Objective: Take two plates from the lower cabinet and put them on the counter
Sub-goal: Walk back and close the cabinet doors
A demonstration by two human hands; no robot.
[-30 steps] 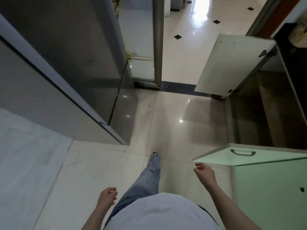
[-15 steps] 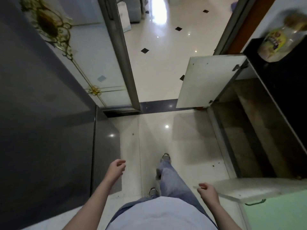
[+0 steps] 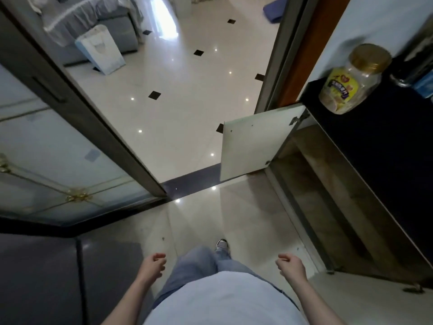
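Note:
The lower cabinet (image 3: 328, 195) on my right stands with both doors swung out; its dim brown shelves show no plates from here. Its far door (image 3: 253, 146) is white and juts over the floor. The near door (image 3: 375, 301) lies at the lower right edge. Above the cabinet runs the black counter (image 3: 386, 148). My left hand (image 3: 153, 266) hangs low beside my thigh, fingers loosely curled, holding nothing. My right hand (image 3: 291, 266) is just left of the cabinet opening, also curled and holding nothing.
A clear jar with a gold lid (image 3: 351, 78) stands on the counter's far end, beside a metal object (image 3: 412, 66). A dark fridge (image 3: 58, 277) fills the lower left. A glass sliding door (image 3: 58, 160) frames the doorway to a tiled room with a sofa (image 3: 93, 24).
The view has tilted up and turned toward the doorway as I step forward. Both hands have drawn level at my sides. The near cabinet door has slid to the lower right edge.

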